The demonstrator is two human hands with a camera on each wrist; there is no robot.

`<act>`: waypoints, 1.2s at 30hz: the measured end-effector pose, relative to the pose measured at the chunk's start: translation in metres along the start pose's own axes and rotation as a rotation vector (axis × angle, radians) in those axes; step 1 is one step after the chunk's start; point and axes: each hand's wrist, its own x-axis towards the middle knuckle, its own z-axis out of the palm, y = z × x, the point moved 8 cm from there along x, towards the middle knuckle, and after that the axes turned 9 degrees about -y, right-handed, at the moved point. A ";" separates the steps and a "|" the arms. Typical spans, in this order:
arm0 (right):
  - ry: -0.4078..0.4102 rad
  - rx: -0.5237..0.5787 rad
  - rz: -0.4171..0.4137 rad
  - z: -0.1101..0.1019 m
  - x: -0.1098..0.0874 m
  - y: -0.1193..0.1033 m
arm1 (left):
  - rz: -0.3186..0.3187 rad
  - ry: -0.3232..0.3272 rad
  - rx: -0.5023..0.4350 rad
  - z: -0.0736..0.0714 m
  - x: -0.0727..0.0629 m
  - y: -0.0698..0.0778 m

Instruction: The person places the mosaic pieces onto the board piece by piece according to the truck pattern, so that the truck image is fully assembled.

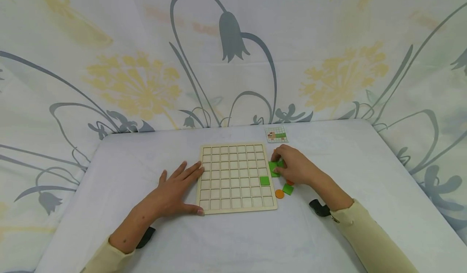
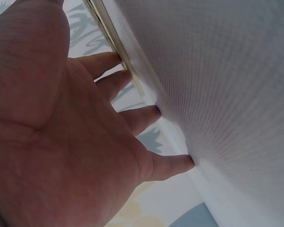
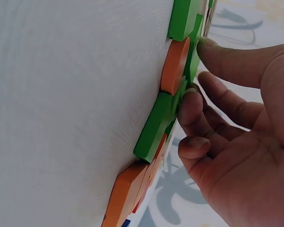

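pale fabric backdrop (image 1: 251, 82) beyond the board, printed with grey bellflowers and yellow flower heads; white cloth, finely woven, over the surface (image 1: 233, 244). lying flat on it, a square wooden board (image 1: 235, 182), light in tone, divided by thin lines into shallow square cells. seated in its rightmost column, one smooth green square (image 1: 264, 181). close by the board's right edge, a scatter of thick, crisp-edged green tiles (image 1: 288, 189) and a flat, round orange disc (image 1: 279, 194). past the board's far right corner, a small printed card (image 1: 276, 134).

reaching in from the board's near left, left hand (image 1: 175, 194) palm down and spread wide, index and middle fingertips on the board's left edge, ring and little fingertips on the cloth, thumb at the near left corner. angled in from the board's near right, right hand (image 1: 295, 165) with fingers bent over the green tiles just beside the board, thumb touching one; cannot tell whether actually pinching it.
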 end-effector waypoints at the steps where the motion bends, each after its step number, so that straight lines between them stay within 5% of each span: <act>1: 0.003 0.006 0.001 0.000 0.000 0.000 | -0.001 -0.001 0.000 0.000 0.000 0.000; 21: 0.003 -0.004 0.021 0.000 0.000 0.000 | -0.001 0.004 0.002 0.000 0.000 0.002; 36: 0.084 0.131 0.072 -0.002 0.002 -0.006 | -0.007 -0.008 -0.006 0.002 0.002 -0.001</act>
